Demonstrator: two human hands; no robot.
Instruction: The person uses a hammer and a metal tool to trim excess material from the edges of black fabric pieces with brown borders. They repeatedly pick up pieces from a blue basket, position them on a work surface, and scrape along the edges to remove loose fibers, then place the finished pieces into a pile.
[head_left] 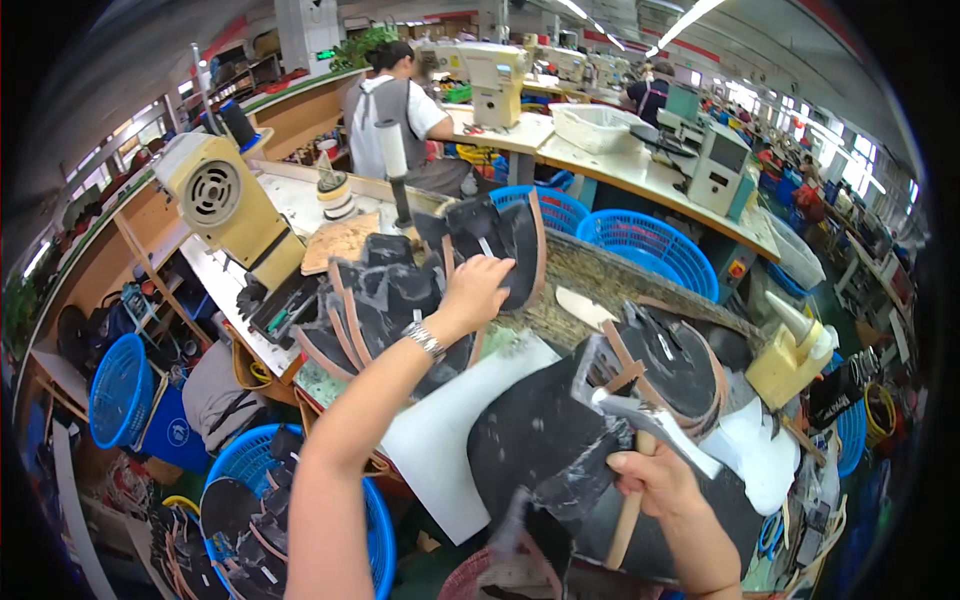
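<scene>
My left hand (476, 289) reaches forward and grips a black leather piece with a tan edge (500, 245) at the top of a stack of similar black pieces (375, 305) on the workbench. A metal watch sits on that wrist. My right hand (655, 485) is closed around the wooden handle of a hammer (640, 425), whose steel head lies over a large black leather panel (545, 440). More black pieces with tan strips (675, 360) lie just beyond the hammer head.
A beige machine (225, 205) stands at the left of the bench. Blue baskets (650, 245) sit behind it, and another one (250, 520) holding black pieces is below left. A white sheet (445, 440) lies between my arms. A person in a vest stands at the far table.
</scene>
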